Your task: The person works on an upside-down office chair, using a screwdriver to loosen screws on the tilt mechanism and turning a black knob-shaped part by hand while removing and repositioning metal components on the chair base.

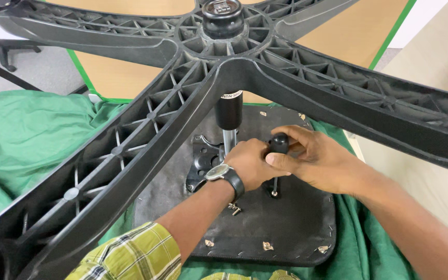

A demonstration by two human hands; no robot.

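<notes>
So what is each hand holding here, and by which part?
The right hand holds a screwdriver by its black handle, tip down on the seat underside. The left hand rests beside it; whether it grips anything cannot be told.

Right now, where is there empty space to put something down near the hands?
The dark seat underside is bare on its near half, between the loose screws and the stapled front edge. The green cloth at left is open too. It is crowded around the metal plate, where left hand and right hand hold the screwdriver under the chair base.
</notes>
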